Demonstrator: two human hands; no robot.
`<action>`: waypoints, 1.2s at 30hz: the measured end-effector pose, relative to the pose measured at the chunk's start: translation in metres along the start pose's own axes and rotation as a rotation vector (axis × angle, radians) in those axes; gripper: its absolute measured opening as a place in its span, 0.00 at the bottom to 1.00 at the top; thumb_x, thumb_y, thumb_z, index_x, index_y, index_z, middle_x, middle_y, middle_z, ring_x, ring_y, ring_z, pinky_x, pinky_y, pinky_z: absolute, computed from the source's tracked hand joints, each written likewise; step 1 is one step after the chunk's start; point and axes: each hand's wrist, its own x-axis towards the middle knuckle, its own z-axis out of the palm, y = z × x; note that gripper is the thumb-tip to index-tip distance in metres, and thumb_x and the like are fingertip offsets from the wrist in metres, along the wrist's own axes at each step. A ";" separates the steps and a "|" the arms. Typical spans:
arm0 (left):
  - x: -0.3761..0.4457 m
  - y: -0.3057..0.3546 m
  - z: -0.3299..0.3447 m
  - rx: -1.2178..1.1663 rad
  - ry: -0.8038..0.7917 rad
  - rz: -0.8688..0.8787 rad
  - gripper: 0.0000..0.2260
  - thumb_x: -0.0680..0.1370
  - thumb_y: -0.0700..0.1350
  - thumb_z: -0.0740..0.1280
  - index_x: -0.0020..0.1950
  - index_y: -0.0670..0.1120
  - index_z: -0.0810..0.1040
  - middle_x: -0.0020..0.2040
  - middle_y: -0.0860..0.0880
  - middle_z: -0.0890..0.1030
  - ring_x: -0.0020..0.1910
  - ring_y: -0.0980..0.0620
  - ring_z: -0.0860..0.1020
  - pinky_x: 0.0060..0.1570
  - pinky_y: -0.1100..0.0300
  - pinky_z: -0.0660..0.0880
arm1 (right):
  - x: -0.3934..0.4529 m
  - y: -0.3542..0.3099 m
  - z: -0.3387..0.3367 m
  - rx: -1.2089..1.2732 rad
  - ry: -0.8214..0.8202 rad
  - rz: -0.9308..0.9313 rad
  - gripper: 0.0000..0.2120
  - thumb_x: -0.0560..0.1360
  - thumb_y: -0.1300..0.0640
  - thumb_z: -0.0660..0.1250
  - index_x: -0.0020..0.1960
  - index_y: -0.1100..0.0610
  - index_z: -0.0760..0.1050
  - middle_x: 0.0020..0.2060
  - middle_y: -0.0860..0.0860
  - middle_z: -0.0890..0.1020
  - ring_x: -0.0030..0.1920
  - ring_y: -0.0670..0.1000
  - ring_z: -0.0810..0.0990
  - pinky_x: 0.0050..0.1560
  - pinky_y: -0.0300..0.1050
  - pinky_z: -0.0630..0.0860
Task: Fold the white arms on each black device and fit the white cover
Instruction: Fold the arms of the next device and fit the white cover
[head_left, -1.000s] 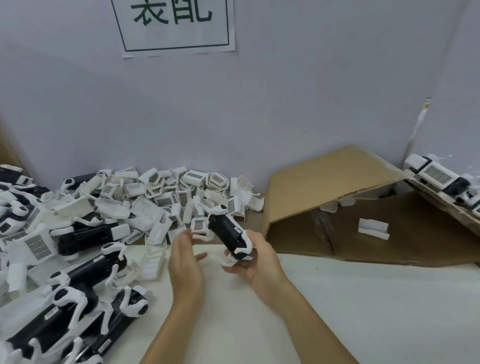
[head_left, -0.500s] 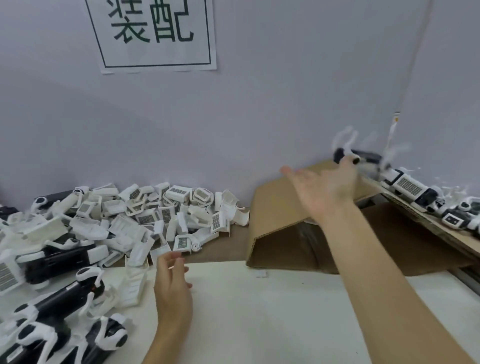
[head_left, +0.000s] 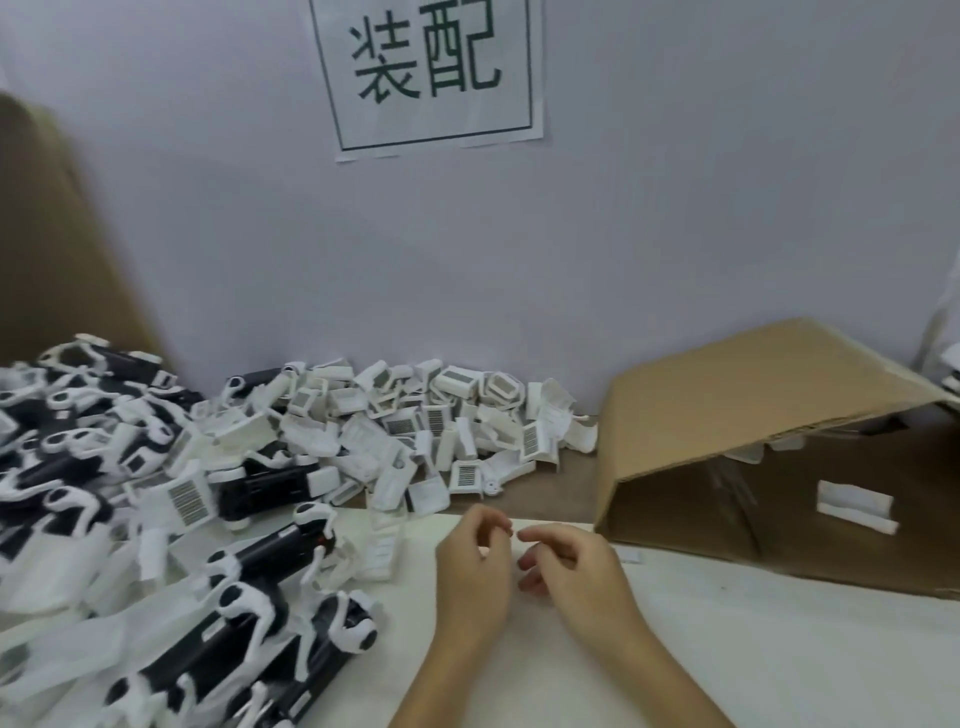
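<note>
Black devices (head_left: 270, 558) with white arms are lying heaped at the worktop's (head_left: 727, 649) left, white covers (head_left: 436, 415) piling behind them. The left hand (head_left: 470, 569) and right hand (head_left: 576, 571) are hovering mid-worktop, fingers loosely curled, grasping nothing. A cardboard box (head_left: 753, 395) is lying rightward.

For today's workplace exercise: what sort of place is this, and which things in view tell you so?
Probably a manual assembly bench in a small factory. A wall sign reads "assembly" in Chinese, many identical black devices lie beside a heap of white covers, and an open cardboard box sits alongside.
</note>
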 end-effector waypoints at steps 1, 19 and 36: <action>0.000 0.000 0.000 0.013 0.003 0.001 0.11 0.76 0.32 0.63 0.39 0.46 0.77 0.36 0.51 0.80 0.39 0.58 0.77 0.39 0.68 0.71 | 0.000 0.000 0.000 -0.007 0.000 0.000 0.16 0.77 0.71 0.60 0.47 0.54 0.83 0.36 0.53 0.85 0.34 0.49 0.84 0.37 0.38 0.78; 0.081 0.103 -0.158 1.364 -0.410 0.101 0.01 0.79 0.43 0.59 0.50 0.47 0.68 0.45 0.50 0.73 0.42 0.48 0.74 0.40 0.55 0.70 | -0.004 -0.003 -0.002 -0.045 -0.022 -0.004 0.16 0.79 0.70 0.59 0.49 0.55 0.83 0.36 0.55 0.83 0.33 0.50 0.83 0.34 0.38 0.78; 0.089 0.033 -0.187 1.296 -0.385 -0.094 0.14 0.74 0.45 0.70 0.55 0.48 0.69 0.50 0.49 0.76 0.47 0.47 0.79 0.42 0.55 0.74 | -0.004 0.001 -0.001 -0.069 -0.036 -0.019 0.16 0.80 0.69 0.60 0.48 0.54 0.83 0.34 0.51 0.84 0.33 0.50 0.83 0.32 0.37 0.76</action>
